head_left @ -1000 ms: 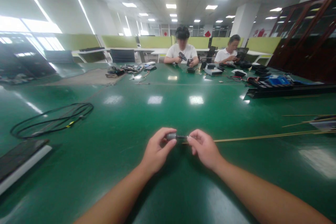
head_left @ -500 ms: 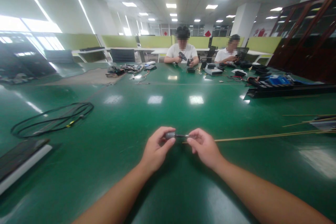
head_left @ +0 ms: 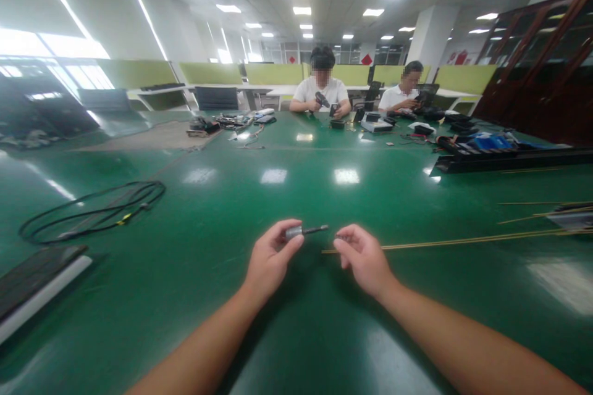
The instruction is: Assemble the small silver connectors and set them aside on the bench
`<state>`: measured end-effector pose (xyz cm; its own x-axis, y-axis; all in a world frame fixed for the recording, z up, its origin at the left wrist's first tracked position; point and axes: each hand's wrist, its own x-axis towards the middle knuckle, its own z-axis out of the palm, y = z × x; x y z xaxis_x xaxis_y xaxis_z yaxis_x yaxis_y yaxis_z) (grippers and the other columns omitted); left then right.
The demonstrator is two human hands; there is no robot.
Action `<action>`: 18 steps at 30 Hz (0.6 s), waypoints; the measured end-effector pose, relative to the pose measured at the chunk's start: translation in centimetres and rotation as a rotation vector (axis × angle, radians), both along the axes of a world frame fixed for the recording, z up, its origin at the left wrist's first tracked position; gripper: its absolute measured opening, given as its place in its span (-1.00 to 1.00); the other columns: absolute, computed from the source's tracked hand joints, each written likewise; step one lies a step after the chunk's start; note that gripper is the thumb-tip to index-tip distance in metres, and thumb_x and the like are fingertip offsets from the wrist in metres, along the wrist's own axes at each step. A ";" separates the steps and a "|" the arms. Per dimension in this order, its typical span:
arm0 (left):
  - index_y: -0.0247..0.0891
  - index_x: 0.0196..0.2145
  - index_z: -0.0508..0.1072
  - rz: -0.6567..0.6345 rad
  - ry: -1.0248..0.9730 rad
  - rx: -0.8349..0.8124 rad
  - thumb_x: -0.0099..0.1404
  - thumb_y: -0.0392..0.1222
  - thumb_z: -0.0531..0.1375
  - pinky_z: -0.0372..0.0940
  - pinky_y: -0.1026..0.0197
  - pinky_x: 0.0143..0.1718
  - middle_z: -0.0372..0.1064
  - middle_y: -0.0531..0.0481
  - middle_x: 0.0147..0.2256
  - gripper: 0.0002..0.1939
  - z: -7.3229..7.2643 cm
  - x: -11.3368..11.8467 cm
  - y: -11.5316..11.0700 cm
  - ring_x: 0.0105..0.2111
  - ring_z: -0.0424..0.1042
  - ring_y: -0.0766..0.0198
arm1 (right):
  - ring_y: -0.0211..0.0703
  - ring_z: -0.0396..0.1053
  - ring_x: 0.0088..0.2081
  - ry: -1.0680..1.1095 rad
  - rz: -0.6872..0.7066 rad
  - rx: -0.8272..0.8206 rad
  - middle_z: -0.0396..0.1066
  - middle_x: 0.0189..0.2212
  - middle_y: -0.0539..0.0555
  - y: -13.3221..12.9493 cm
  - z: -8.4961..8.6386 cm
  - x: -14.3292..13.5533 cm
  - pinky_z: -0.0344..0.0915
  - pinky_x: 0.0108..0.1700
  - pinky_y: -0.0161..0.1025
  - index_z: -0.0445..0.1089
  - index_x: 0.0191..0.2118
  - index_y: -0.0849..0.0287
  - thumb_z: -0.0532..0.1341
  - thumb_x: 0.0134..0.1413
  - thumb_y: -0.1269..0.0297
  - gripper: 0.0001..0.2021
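Observation:
My left hand (head_left: 274, 254) is closed round the grey cylindrical body of a small tool (head_left: 293, 232), whose thin dark shaft points right and slightly up. A short gap separates the shaft's tip from my right hand (head_left: 364, 256). The thumb and fingers of that hand are pinched together on a small dark piece (head_left: 341, 237), too small to name. Thin yellowish rods (head_left: 430, 243) lie on the green table (head_left: 222, 197), their near end below my right fingertips.
A coiled black cable (head_left: 92, 210) and a dark flat device (head_left: 39, 278) lie at the left. Across the table sit two people in white shirts among tools and parts. A long black rail (head_left: 509, 162) lies at the right.
The tool's tip has come away from my right fingers. My left hand has shifted slightly left, and the shaft now tilts upward. A gap shows between tip and right hand.

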<state>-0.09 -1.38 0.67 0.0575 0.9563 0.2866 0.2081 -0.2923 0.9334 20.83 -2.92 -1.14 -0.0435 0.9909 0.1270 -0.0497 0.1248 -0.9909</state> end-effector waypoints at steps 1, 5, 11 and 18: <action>-0.26 -0.09 0.51 0.003 -0.048 -0.028 0.23 -0.05 0.32 0.32 0.20 -0.13 0.49 -0.07 -0.18 -0.66 0.0 0.1 0.1 -0.20 0.46 0.19 | -0.30 0.25 -0.60 0.004 0.003 0.003 0.31 -0.58 -0.10 0.0 0.0 0.0 0.18 -0.55 -0.34 0.35 -0.28 0.17 0.28 0.09 0.11 -0.76; -0.29 -0.13 0.43 0.053 -0.309 -0.184 0.19 -0.05 0.35 0.30 0.30 -0.32 0.42 0.04 -0.40 -0.64 0.0 0.5 0.4 -0.41 0.40 0.32 | -0.31 0.22 -0.61 0.008 0.027 0.004 0.29 -0.58 -0.10 -0.1 0.1 -0.1 0.15 -0.56 -0.35 0.35 -0.29 0.18 0.28 0.10 0.11 -0.76; -0.29 -0.32 0.37 0.052 -0.576 -0.357 0.19 -0.12 0.30 0.39 0.27 -0.36 0.40 0.00 -0.35 -0.77 1.8 0.2 -0.3 -0.44 0.40 0.35 | -0.31 0.23 -0.60 0.000 0.062 0.016 0.28 -0.59 -0.12 -0.2 0.1 -0.1 0.17 -0.54 -0.35 0.34 -0.29 0.18 0.26 0.12 0.15 -0.80; -0.26 -0.31 0.40 0.131 -0.487 -0.302 -0.02 -0.20 0.46 0.44 0.33 -0.21 0.50 -0.03 -0.23 -0.64 5.2 -3.1 -4.4 -0.19 0.51 0.24 | -0.32 0.24 -0.59 -0.006 0.083 0.024 0.29 -0.57 -0.12 0.0 -0.3 -0.1 0.20 -0.53 -0.36 0.34 -0.27 0.18 0.27 0.10 0.20 -0.82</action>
<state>-3.18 -5.78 5.91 -0.1364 0.9900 -0.0355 -0.2491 0.0004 0.9685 20.72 -2.90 -1.40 -0.1261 0.9806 0.1504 -0.0549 0.1444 -0.9880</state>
